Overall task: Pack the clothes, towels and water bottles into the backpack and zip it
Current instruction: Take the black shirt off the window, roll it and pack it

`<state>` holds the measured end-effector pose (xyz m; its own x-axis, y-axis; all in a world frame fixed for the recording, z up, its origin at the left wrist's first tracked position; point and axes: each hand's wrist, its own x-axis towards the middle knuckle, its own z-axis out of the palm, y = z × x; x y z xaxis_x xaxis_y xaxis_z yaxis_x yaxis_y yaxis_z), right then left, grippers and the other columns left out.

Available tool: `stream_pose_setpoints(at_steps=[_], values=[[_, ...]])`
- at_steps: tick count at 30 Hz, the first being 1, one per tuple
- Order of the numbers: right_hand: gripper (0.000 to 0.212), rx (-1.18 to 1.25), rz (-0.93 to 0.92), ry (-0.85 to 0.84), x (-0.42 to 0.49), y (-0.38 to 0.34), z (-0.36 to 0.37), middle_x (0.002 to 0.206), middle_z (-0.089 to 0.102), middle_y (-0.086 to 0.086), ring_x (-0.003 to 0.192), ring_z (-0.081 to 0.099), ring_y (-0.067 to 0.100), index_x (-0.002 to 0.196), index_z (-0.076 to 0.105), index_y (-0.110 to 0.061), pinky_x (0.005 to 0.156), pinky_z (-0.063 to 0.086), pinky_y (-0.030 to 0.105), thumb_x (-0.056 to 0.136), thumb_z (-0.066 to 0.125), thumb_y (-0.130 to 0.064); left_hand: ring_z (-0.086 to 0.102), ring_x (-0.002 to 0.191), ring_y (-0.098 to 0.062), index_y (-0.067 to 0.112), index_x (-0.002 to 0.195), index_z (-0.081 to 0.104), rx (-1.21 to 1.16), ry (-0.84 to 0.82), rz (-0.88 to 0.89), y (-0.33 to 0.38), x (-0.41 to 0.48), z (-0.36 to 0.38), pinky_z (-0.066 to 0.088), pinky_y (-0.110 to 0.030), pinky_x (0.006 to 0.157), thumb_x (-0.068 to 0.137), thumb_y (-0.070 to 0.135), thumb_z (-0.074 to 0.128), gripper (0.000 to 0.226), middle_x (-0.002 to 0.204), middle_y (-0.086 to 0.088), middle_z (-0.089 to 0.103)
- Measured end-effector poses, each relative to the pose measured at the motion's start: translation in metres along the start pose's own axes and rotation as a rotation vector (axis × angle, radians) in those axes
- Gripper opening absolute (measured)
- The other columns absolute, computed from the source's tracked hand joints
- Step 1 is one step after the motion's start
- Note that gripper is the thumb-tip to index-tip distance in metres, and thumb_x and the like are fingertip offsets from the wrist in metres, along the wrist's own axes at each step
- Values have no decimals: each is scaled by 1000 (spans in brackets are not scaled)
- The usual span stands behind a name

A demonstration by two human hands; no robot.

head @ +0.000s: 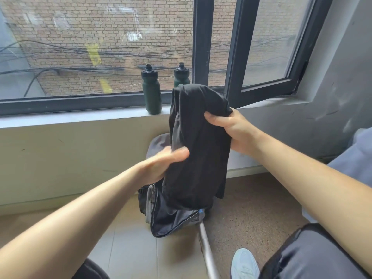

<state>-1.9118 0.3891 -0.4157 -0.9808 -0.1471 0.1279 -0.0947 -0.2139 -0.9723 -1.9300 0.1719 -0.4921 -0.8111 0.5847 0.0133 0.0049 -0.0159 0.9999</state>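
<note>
Window with dark frames fills the top of the view, a brick wall and cables beyond the glass. Floor lies below, with a pale sill running under the window. Backpack, black and grey, stands on the floor against the wall under the sill, its dark lining showing. Shirt, black and bunched, is held in the air directly above the backpack, and its lower end hides the bag's top. Right grip is curled tight round the shirt's upper right edge. Left grip, blurred, holds the lower left side with the thumb across the front and the fingers hidden behind the cloth. Two dark bottles stand upright on the sill, left bottle in full view, right bottle partly behind the shirt. Pale shoe rests on the floor at bottom right.
</note>
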Motion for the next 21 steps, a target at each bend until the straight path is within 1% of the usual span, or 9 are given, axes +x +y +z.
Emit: stream_pose_setpoints(at_steps=[2,4,6,10,13,15,18,19,21], values=[[28,13,-25,52,1,-2,-5,117,75,11,106,73,27,123,69,-5,82,60,36,96,66,-9,66,118,-1,34,130,55,153,-66,3,-2,1,11,52,-29,105,63,40,82,73,122,22,73],[25,19,-42,90,1,-4,-11,114,76,10,104,74,25,120,70,-6,79,61,33,96,66,-8,66,123,-10,35,129,60,189,-54,-61,-6,6,16,49,-38,111,62,38,89,73,129,15,71],[26,23,-48,119,2,-3,-18,116,75,11,105,73,26,121,70,-4,82,61,35,95,67,-8,70,117,-16,29,130,64,181,49,-115,-8,10,19,50,-43,109,70,36,91,66,125,8,74],[36,-26,-98,145,3,-6,-37,117,73,16,107,72,30,125,66,3,90,57,40,89,68,3,76,104,-20,18,123,72,128,152,-283,-8,13,24,56,-39,100,92,36,76,36,110,2,80],[37,-226,-190,58,-2,-14,-42,107,72,17,97,71,27,119,66,6,88,57,35,83,69,13,76,102,-22,20,112,74,111,234,-394,-10,19,15,56,-42,102,93,42,74,28,103,0,81],[23,-451,-241,-17,-9,-17,-39,91,70,16,86,67,20,103,66,9,79,56,31,81,71,14,75,103,-26,14,116,72,25,292,-414,-10,22,4,56,-44,102,96,35,72,29,105,-6,80],[14,-831,-303,-151,-20,-8,-28,77,63,17,72,59,12,85,61,4,66,49,30,79,71,11,77,89,-29,4,116,72,-103,273,-389,-2,20,-17,64,-42,83,99,22,67,25,104,-15,78],[16,-909,-328,-202,-24,1,-24,75,63,10,70,59,10,84,63,-1,65,48,28,77,69,13,77,83,-28,2,108,73,-112,220,-374,0,19,-23,64,-40,77,96,18,68,21,100,-16,78],[26,-1082,-388,-307,-26,26,-22,81,67,2,74,63,13,91,69,-5,65,51,26,74,68,14,76,79,-28,2,104,73,-89,170,-381,2,16,-34,65,-39,74,91,11,68,17,97,-16,77]])
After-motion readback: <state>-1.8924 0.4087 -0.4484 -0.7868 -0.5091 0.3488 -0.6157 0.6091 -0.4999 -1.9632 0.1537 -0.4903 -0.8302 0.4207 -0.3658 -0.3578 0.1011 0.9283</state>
